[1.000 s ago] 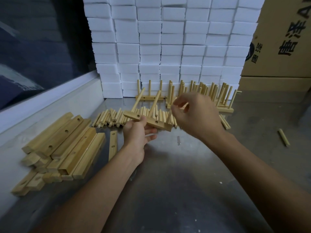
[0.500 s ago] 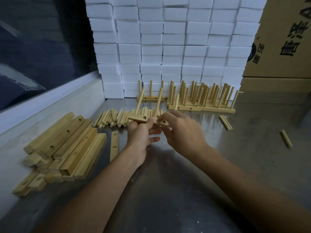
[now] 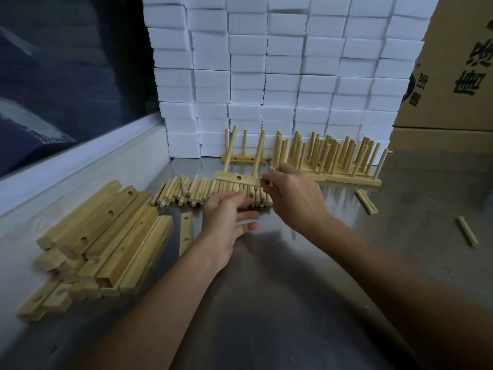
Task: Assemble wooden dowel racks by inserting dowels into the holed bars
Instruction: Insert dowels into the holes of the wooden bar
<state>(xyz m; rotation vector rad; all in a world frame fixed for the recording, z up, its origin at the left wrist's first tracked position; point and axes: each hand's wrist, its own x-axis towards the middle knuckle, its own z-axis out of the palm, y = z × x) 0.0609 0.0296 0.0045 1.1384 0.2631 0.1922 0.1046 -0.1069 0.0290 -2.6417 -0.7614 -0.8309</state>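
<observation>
One bar (image 3: pixel 237 179) end hidden by right hand (image 3: pixel 293 198) fingers (image 3: pixel 268 180).

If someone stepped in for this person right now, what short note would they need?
Right hand pinches the right end of the bar in progress, held above the loose dowels; it carries two dowels.
Left hand is open, holding nothing, fingers reaching toward the loose dowels.
Done: finished racks stand by the white blocks.
Left: fill this bar's remaining holes, then work through the pile of holed bars at the left.
</observation>
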